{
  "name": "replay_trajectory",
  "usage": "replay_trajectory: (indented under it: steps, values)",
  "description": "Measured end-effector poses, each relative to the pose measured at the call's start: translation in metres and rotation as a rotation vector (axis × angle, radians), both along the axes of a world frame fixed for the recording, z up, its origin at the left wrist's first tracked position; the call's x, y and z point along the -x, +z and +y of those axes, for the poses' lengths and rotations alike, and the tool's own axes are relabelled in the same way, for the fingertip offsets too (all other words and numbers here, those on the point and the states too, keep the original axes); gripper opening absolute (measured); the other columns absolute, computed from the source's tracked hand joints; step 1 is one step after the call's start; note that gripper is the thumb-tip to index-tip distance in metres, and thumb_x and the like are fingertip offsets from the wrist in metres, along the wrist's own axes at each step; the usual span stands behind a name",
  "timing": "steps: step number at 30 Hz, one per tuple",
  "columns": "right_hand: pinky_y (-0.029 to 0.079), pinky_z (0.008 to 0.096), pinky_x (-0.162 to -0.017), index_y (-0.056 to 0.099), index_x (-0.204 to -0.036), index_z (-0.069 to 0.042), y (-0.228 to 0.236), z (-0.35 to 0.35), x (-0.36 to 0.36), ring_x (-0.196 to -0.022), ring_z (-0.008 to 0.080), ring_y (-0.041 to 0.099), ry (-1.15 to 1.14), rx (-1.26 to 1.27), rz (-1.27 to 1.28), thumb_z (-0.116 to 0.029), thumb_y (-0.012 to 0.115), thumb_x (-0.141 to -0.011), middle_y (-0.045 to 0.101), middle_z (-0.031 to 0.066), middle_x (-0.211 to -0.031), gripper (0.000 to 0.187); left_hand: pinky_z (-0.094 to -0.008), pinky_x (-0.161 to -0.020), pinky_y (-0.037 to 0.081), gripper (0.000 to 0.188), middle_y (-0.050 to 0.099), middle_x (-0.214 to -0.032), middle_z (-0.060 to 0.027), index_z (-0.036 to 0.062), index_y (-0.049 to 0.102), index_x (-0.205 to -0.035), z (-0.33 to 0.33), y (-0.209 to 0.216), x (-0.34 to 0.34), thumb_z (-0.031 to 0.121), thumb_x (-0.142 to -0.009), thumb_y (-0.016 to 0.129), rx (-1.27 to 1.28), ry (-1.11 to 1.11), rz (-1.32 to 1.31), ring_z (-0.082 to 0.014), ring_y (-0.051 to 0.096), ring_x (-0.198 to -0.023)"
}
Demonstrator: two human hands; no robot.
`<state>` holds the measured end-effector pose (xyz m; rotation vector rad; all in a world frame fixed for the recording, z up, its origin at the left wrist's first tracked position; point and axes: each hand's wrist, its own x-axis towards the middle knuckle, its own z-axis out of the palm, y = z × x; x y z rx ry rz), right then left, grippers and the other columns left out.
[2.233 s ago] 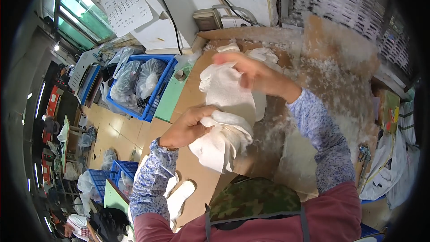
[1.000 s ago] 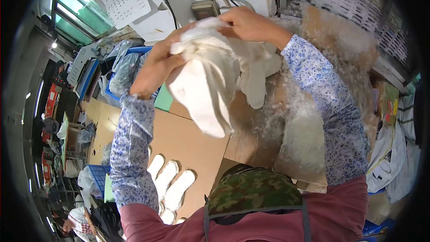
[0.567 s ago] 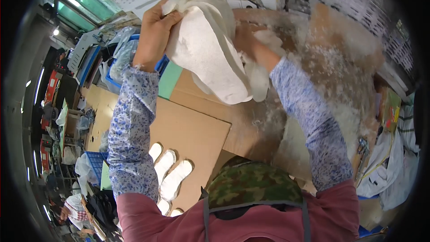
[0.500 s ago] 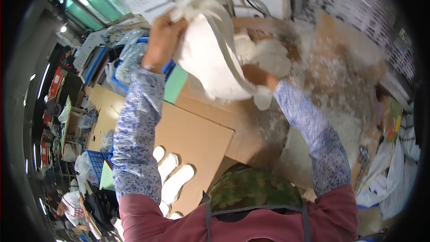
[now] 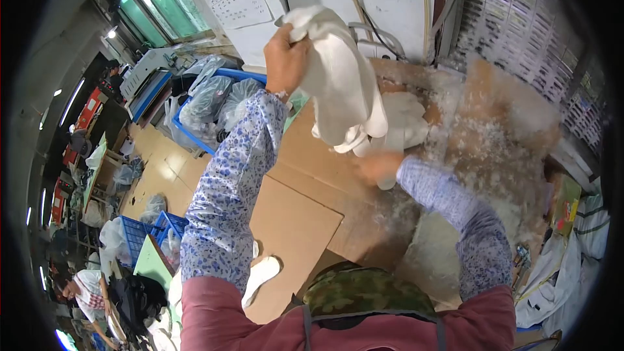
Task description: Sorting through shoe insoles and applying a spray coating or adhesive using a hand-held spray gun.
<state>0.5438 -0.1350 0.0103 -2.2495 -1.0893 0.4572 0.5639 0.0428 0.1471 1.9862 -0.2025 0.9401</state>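
High in front of me, my left hand point(image 5: 286, 58) is closed on the top edge of a bunch of soft white sheet material point(image 5: 338, 78). It hangs down in folds, and its lower edge has rounded, insole-like ends. Just below that edge is my right hand point(image 5: 377, 168), smeared by motion, so its fingers cannot be made out. Behind the hanging material lies a pile of white rounded pieces point(image 5: 406, 120). On the brown cardboard point(image 5: 296, 214) near my left arm rests a white insole-shaped piece point(image 5: 261, 279); my sleeve hides part of that area.
White fluff and scraps point(image 5: 481, 130) cover the bench to the right, beside a perforated panel point(image 5: 520, 32). A blue crate point(image 5: 192, 133) with plastic bags stands at the left. White sacks point(image 5: 552, 279) sit at lower right. Another person point(image 5: 88, 286) is far left.
The view has shifted. My left hand still grips the white material, which now hangs more upright. My right hand has come down from behind it to below its lower edge.
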Motion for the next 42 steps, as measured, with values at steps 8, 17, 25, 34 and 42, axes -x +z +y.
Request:
replay_trajectory:
  steps: [8,17,25,34,42]
  values:
    - [0.047,0.0330,-0.091,0.052,-0.119,-0.001,0.214,-0.089,0.043,-0.100,0.0204,0.058,0.115,-1.089,-0.263,-0.010,0.053,-0.087,0.059,0.0115,-0.115,0.033,-0.0412,-0.070,0.045,0.022,0.059,-0.089,-0.0210,-0.0029,0.058,-0.092,-0.025,-0.010,-0.039,0.009,-0.075,0.064,-0.182,0.033,-0.116,-0.0386,0.057,-0.081]
    - [0.048,0.0334,-0.084,0.065,-0.103,-0.002,-0.119,-0.124,-0.018,-0.094,0.0200,0.063,-0.182,0.103,0.336,-0.026,0.071,-0.076,0.067,0.0111,-0.099,0.036,-0.0406,-0.064,0.045,0.020,0.059,-0.085,-0.0210,-0.0022,0.058,-0.092,-0.051,-0.005,-0.054,0.007,-0.075,0.062,-0.121,-0.064,-0.261,-0.0369,0.058,-0.075]
    - [0.044,0.0325,-0.093,0.044,-0.129,0.001,0.156,-0.093,-0.013,-0.112,0.0190,0.053,-0.413,-1.033,-0.622,-0.015,0.073,-0.074,0.052,0.0106,-0.125,0.064,-0.0406,-0.065,0.045,0.018,0.058,-0.082,-0.0179,-0.0009,0.059,-0.093,-0.056,-0.018,-0.028,0.005,-0.076,0.060,-0.218,-0.123,-0.184,-0.0384,0.057,-0.075]
    - [0.044,0.0302,-0.091,0.048,-0.126,0.000,-0.017,-0.048,-0.021,-0.106,0.0184,0.054,-0.183,-0.725,0.793,-0.018,0.075,-0.062,0.058,0.0091,-0.114,0.072,-0.0243,-0.068,0.046,0.020,0.065,-0.087,-0.0070,-0.0047,0.062,-0.098,-0.018,-0.082,0.017,0.004,-0.080,0.060,0.399,-0.226,0.187,-0.0114,0.058,-0.075]
    - [0.045,0.0328,-0.088,0.041,-0.129,0.007,-0.113,0.002,0.049,-0.102,0.0187,0.055,-0.234,-0.602,1.130,-0.027,0.075,-0.064,0.058,0.0130,-0.109,0.081,-0.0234,-0.074,0.047,0.030,0.063,-0.097,-0.0073,-0.0048,0.054,-0.114,0.075,-0.219,0.087,0.008,-0.087,0.055,0.821,0.062,0.512,-0.0130,0.059,-0.087]
